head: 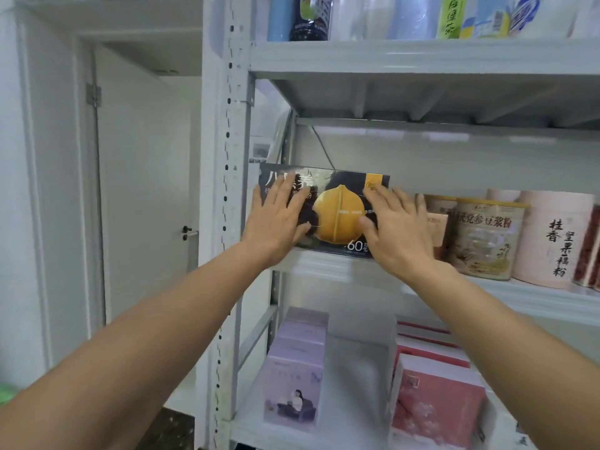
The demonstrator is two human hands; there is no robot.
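Note:
A dark flat box [337, 206] with a yellow peach-like picture and "60%" on it stands upright at the left end of the middle shelf [324, 264]. My left hand [276, 219] lies flat against the box's left part, fingers straight. My right hand [396, 225] presses flat against its right part, fingers spread and straight. Both arms reach up from the lower corners of the view.
Round tins [487, 238] and a pink canister [552, 238] stand right of the box. Bottles [311, 17] line the top shelf. Purple boxes [295, 368] and pink boxes [435, 394] sit on the lower shelf. A white door [143, 190] is at left.

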